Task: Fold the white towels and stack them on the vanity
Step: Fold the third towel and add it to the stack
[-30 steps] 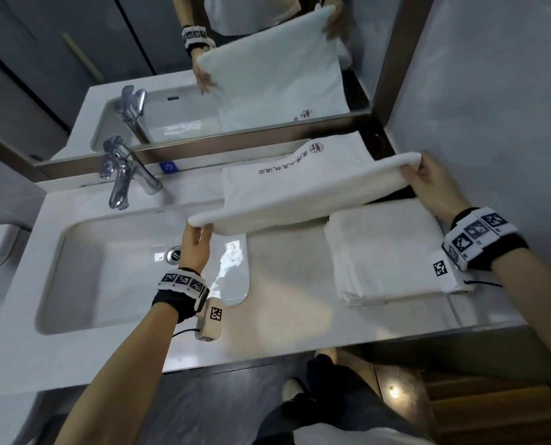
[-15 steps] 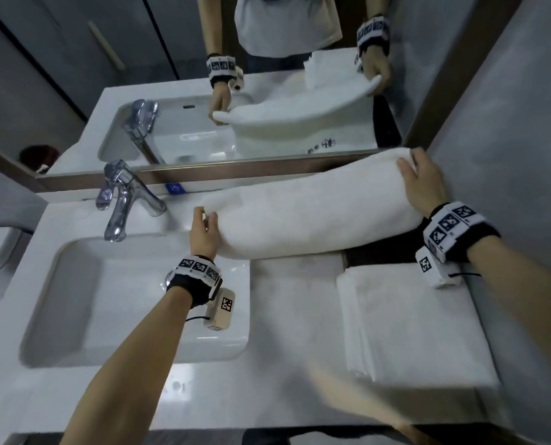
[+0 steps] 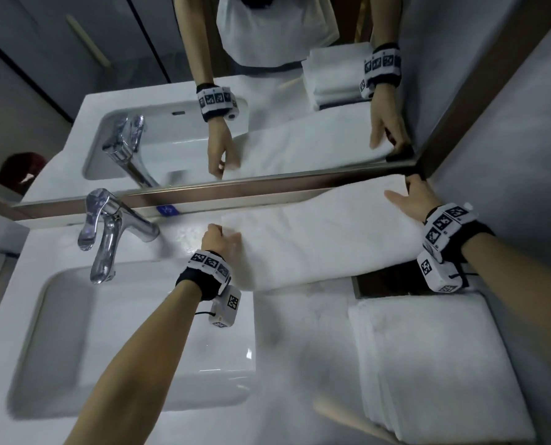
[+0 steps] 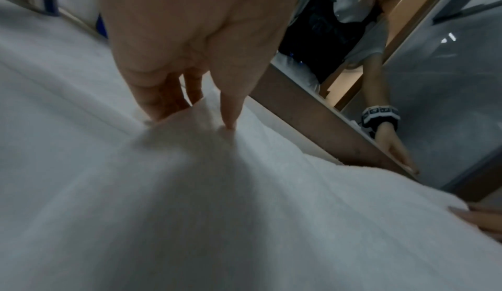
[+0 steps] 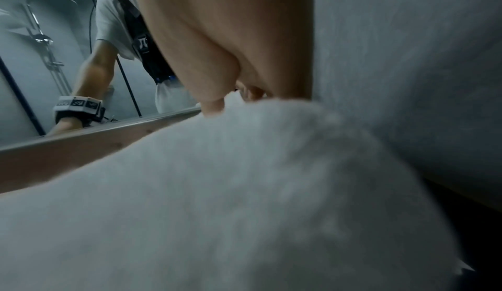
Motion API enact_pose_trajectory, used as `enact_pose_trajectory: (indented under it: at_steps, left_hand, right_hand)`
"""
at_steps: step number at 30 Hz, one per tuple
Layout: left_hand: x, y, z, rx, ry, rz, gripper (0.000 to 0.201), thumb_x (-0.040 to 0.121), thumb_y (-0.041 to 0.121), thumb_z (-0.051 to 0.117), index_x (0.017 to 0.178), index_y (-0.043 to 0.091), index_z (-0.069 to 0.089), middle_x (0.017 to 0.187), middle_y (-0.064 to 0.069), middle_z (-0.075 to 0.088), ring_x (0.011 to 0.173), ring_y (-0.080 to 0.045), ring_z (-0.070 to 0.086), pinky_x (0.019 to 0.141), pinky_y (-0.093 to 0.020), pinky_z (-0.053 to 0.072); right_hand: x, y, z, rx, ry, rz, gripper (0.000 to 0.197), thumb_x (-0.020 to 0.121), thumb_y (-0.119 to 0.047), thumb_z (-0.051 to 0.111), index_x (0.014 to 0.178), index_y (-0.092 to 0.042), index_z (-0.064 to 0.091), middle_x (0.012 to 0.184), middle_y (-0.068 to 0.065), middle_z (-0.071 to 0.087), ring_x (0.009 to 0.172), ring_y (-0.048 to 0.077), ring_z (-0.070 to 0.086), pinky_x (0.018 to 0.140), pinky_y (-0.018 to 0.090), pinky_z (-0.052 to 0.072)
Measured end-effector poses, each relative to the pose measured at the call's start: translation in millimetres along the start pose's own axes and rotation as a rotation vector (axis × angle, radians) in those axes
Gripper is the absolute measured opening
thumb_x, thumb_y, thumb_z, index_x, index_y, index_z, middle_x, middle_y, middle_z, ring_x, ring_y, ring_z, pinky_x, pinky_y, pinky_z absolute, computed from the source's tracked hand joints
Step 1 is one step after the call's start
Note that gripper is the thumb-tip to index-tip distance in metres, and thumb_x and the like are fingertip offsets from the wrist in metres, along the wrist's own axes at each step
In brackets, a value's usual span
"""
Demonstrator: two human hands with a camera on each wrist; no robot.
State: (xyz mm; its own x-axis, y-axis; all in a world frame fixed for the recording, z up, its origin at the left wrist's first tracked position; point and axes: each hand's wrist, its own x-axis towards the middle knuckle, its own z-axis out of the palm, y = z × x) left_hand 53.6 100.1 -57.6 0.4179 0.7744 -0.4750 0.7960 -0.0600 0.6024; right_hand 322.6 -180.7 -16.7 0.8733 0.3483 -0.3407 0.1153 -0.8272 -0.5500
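A long white towel (image 3: 316,239), folded lengthwise, lies along the back of the vanity (image 3: 300,332) just below the mirror. My left hand (image 3: 224,239) pinches its left end near the faucet; in the left wrist view the fingers (image 4: 160,102) and thumb close on a bunched corner of the towel (image 4: 217,209). My right hand (image 3: 409,200) grips the right end in the corner by the wall, thumb on top. The right wrist view shows the right hand (image 5: 233,95) sunk into the towel (image 5: 217,209). A stack of folded white towels (image 3: 434,364) sits at the front right.
The sink basin (image 3: 123,332) and chrome faucet (image 3: 107,232) take up the left of the vanity. The mirror (image 3: 267,107) runs along the back, a grey wall (image 3: 508,155) closes the right side. A dark recess (image 3: 386,281) lies between the long towel and the stack.
The towel was held up in the air between both hands; it has been folded over and brought down and back to lie by the mirror. Both hands moved away from me with it.
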Motion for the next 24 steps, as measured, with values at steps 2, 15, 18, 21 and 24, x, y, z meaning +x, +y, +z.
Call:
enact_pose_trajectory:
  at_steps: [2, 15, 18, 21, 24]
  left_hand:
    - [-1.6, 6.0, -0.9, -0.04, -0.005, -0.025, 0.039, 0.08, 0.023, 0.065, 0.111, 0.005, 0.052, 0.099, -0.004, 0.058, 0.081, -0.02, 0.055, 0.063, -0.023, 0.041]
    - [-16.9, 11.8, -44.1, -0.385, -0.179, 0.169, 0.045, 0.081, 0.009, 0.07, 0.122, 0.002, 0.056, 0.125, -0.018, 0.062, 0.11, -0.03, 0.06, 0.099, -0.046, 0.047]
    - [-26.6, 20.0, -69.7, -0.518, -0.121, 0.296, 0.051, 0.079, 0.001, 0.07, 0.127, 0.002, 0.052, 0.124, -0.014, 0.061, 0.111, -0.028, 0.059, 0.098, -0.041, 0.049]
    - [-37.2, 22.3, -89.5, -0.549, -0.04, 0.457, 0.049, 0.076, -0.01, 0.068, 0.12, 0.007, 0.055, 0.101, 0.003, 0.068, 0.093, -0.012, 0.063, 0.079, -0.02, 0.056]
    - [-47.5, 10.0, -95.0, -0.354, -0.04, 0.628, 0.044, 0.07, -0.023, 0.065, 0.103, 0.005, 0.056, 0.082, 0.013, 0.069, 0.078, 0.006, 0.063, 0.072, -0.012, 0.051]
  right_hand:
    - [0.1, 0.2, 0.5, 0.052, -0.047, 0.055, 0.069, 0.086, -0.038, 0.065, 0.134, 0.002, 0.038, 0.139, 0.019, 0.047, 0.126, 0.035, 0.047, 0.105, 0.043, 0.039]
    - [-28.2, -7.1, -41.9, 0.486, -0.199, -0.067, 0.038, 0.081, -0.019, 0.072, 0.116, -0.007, 0.062, 0.117, 0.011, 0.065, 0.095, 0.02, 0.065, 0.085, 0.031, 0.051]
    - [-38.8, -21.4, -63.4, 0.567, -0.09, -0.217, 0.037, 0.081, -0.016, 0.072, 0.116, -0.012, 0.062, 0.106, 0.0, 0.068, 0.083, 0.005, 0.066, 0.069, 0.017, 0.056]
    - [-46.2, -28.3, -83.2, 0.404, 0.049, -0.414, 0.025, 0.078, -0.004, 0.073, 0.094, -0.018, 0.061, 0.075, -0.025, 0.067, 0.068, -0.016, 0.057, 0.066, 0.004, 0.045]
    - [-57.8, -19.8, -89.8, 0.189, 0.101, -0.557, 0.029, 0.074, 0.013, 0.068, 0.099, -0.002, 0.064, 0.092, -0.006, 0.067, 0.073, -0.022, 0.053, 0.071, -0.001, 0.039]
